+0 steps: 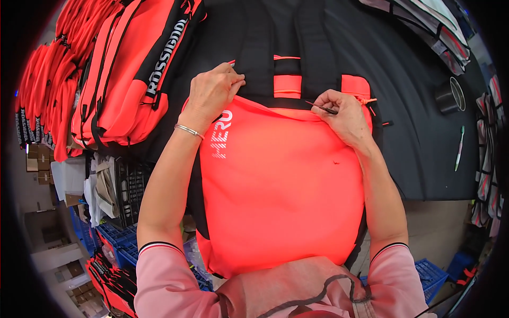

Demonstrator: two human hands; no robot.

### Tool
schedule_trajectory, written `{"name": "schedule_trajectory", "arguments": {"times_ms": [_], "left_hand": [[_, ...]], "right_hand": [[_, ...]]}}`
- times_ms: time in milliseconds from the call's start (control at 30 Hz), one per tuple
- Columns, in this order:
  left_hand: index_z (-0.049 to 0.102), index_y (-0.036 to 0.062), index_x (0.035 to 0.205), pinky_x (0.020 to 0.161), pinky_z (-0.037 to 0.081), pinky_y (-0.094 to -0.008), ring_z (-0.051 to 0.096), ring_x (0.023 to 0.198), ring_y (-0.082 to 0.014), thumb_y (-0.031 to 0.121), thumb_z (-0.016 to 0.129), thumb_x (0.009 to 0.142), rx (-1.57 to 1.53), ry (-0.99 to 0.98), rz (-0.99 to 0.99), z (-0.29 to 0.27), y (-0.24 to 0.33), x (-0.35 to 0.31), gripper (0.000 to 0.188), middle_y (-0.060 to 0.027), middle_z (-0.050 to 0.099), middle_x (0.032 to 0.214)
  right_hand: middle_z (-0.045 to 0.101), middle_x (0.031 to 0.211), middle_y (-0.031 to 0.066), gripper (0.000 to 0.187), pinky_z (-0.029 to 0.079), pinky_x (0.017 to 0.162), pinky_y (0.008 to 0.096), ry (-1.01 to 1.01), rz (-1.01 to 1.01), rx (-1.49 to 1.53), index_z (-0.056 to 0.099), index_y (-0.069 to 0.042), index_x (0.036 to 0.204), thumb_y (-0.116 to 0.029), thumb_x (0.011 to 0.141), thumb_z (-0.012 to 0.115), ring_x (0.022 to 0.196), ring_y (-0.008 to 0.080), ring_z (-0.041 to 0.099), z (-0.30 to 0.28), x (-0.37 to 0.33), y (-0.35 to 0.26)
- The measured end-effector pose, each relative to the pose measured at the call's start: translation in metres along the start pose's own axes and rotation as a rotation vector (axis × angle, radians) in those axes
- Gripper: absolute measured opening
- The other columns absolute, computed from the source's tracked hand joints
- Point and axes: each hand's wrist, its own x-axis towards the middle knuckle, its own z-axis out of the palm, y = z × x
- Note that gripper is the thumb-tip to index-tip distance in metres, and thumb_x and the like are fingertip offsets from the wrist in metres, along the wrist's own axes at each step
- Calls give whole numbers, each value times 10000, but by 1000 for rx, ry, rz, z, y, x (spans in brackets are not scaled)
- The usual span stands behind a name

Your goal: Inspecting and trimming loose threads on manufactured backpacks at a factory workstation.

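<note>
A bright coral-red and black backpack (281, 196) lies in front of me, its lower end against my apron. Two padded black shoulder straps (257, 47) stretch away from its top. At the top left corner, my left hand (211, 91) is closed, thumb and fingers pinching the bag's edge; the exact bit of fabric is hidden. Near the top right, my right hand (344, 117) is closed around a small dark pointed tool (327, 110), whose kind I cannot make out. Its tip is at the top seam. An orange cord pull (367, 100) sits beside that hand.
A black-covered table (419, 153) carries a dark metal cup (450, 96) and a toothbrush-like tool (459, 148) on the right. Another red-black backpack (124, 90) stands at left beside stacked red bags (45, 90). Grey-white bags (424, 26) lie far right; blue crates (429, 275) stand below.
</note>
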Motion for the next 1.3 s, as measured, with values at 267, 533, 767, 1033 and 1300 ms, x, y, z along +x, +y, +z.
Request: {"name": "schedule_trajectory", "arguments": {"times_ms": [267, 533, 767, 1033, 1300], "left_hand": [[575, 39, 892, 662, 530, -387, 635, 755, -314, 82, 614, 893, 160, -142, 40, 15, -3, 3, 58, -124, 574, 949], [584, 9, 943, 710, 543, -385, 659, 784, -334, 86, 631, 897, -363, 180, -310, 7, -9, -10, 100, -153, 598, 959], [745, 52, 947, 711, 560, -316, 692, 750, -250, 37, 712, 819, -240, 161, -90, 10, -5, -11, 133, -108, 687, 870], [688, 28, 825, 672, 554, -357, 678, 725, -281, 62, 716, 790, 27, 103, -145, 24, -1, -1, 57, -113, 688, 856], [655, 4, 842, 609, 563, -309, 705, 722, -252, 17, 649, 853, -345, 382, -514, 18, 4, -14, 18, -110, 654, 899]], "right_hand": [[642, 725, 15, 97, 480, 655, 253, 5, 23, -6, 651, 1, 855, -52, 844, 732, 678, 83, 567, -1, -2, -4], [627, 727, -13, 68, 459, 667, 235, 5, 72, -46, 648, -13, 861, -56, 864, 701, 693, 55, 560, -2, -3, -10], [651, 739, 24, 100, 486, 664, 271, 28, 26, -79, 656, -2, 870, -73, 852, 724, 687, 98, 579, 2, 0, -7], [652, 736, 34, 102, 479, 655, 275, 36, 9, -79, 657, -6, 871, -85, 861, 721, 678, 106, 579, 2, 0, -5], [653, 736, 36, 104, 480, 654, 275, 20, 16, -47, 658, -2, 871, -81, 859, 725, 677, 105, 584, 0, -1, -4]]}}
